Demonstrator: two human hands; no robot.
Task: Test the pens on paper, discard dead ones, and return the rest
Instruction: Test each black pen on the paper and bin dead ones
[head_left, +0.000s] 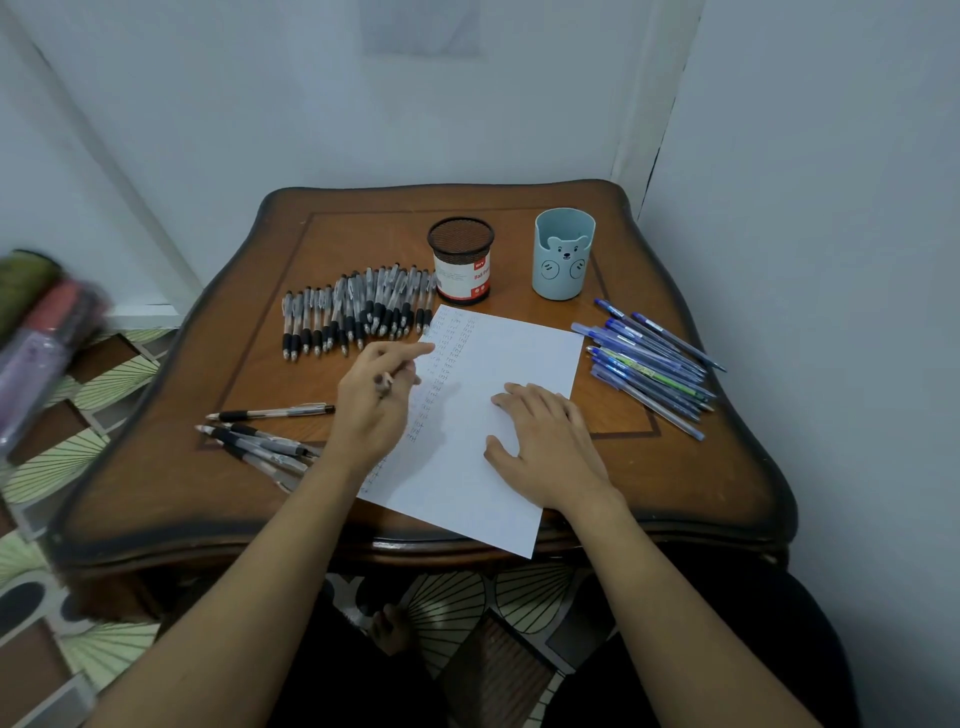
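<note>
A white paper (519, 358) with several rows of test marks down its left side lies in the middle of the wooden table (156, 483). My right hand (545, 441) rests flat on the paper with straight fingers. My left hand (371, 410) hovers at the paper's left edge, fingers curled round a pen (384, 387) of which only a short end shows. A long row of black-grip pens (358, 312) lies behind it. One black pen (270, 413) and a small bunch of black pens (260, 444) lie at the front left. Blue pens (649, 364) are piled right of the paper.
A black mesh pen cup (461, 260) and a light blue bear cup (563, 254) stand behind the paper. Walls close in behind and to the right of the table. Blurred rolled objects (41, 322) sit at the far left above a patterned floor.
</note>
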